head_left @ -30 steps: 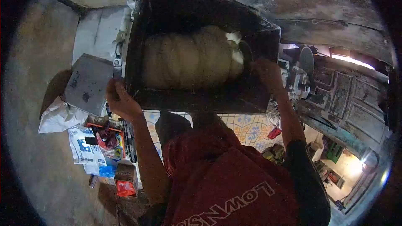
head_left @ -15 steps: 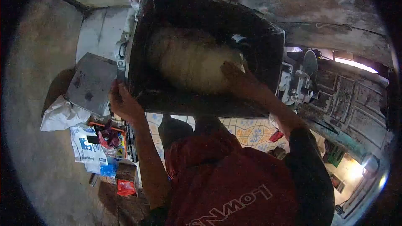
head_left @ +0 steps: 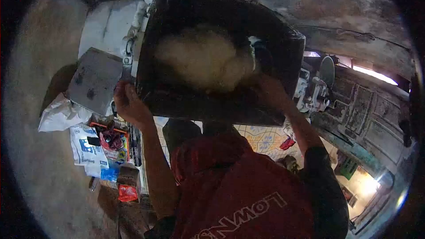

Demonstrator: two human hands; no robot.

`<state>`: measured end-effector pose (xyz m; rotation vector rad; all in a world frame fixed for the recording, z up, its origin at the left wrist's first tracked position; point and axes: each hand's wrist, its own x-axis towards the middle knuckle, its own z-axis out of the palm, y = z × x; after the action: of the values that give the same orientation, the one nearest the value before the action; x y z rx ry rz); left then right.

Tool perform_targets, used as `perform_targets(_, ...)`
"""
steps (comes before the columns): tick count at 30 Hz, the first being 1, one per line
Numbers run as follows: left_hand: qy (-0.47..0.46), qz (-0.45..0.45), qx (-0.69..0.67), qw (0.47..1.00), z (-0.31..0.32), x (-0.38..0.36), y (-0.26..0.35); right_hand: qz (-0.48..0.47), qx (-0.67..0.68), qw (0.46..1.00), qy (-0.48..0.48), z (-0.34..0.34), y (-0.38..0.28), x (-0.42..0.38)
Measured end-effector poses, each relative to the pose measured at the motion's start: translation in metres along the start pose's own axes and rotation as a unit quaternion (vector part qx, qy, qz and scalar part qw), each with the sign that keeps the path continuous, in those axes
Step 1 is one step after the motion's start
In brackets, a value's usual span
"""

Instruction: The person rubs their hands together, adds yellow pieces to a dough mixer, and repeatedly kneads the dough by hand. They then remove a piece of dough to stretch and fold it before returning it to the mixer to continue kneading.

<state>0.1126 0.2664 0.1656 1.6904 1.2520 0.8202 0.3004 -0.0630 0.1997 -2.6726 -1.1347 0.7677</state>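
A large, dark, open tub (head_left: 221,110) fills the upper middle of the head view. Inside it lies a pale, soft-edged mass like dough (head_left: 195,59), smeared by motion. My right hand (head_left: 271,92) reaches over the tub's near right side, low beside the right end of the mass; shadow and blur hide its fingers. At the tub's left end, my left hand (head_left: 127,102) has its fingers curled at the lower end of a metal lever (head_left: 127,59). A small white patch (head_left: 253,40) shows near the right end of the mass.
Left of the tub is a grey square board (head_left: 95,79), with a white sack (head_left: 64,114) and a printed bag (head_left: 88,148) below it. Metal machine parts (head_left: 316,90) stick out at the right end. Patterned floor tiles (head_left: 261,139) show underneath.
My right hand has come off the top of the pale mass, toward me and to the right. The mass has changed outline and looks more bunched. My left hand stays by the lever.
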Motion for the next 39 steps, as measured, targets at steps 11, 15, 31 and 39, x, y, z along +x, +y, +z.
perform_targets(11,0.016,0.011,-0.052,0.998,0.004,-0.001,0.006,0.136,0.029,0.989,0.051,0.004,0.013,0.008)
perform_targets(15,0.025,-0.04,-0.08,0.996,0.006,-0.001,0.009,0.13,0.02,0.988,0.082,-0.005,0.019,-0.006)
perform_targets(31,0.034,-0.017,-0.071,0.997,0.006,0.002,0.006,-0.381,-0.284,0.871,0.127,0.119,-0.013,0.039)
perform_targets(39,0.03,0.115,-0.05,0.992,0.003,0.004,-0.011,-0.256,-0.235,0.935,-0.071,0.051,-0.029,0.12)
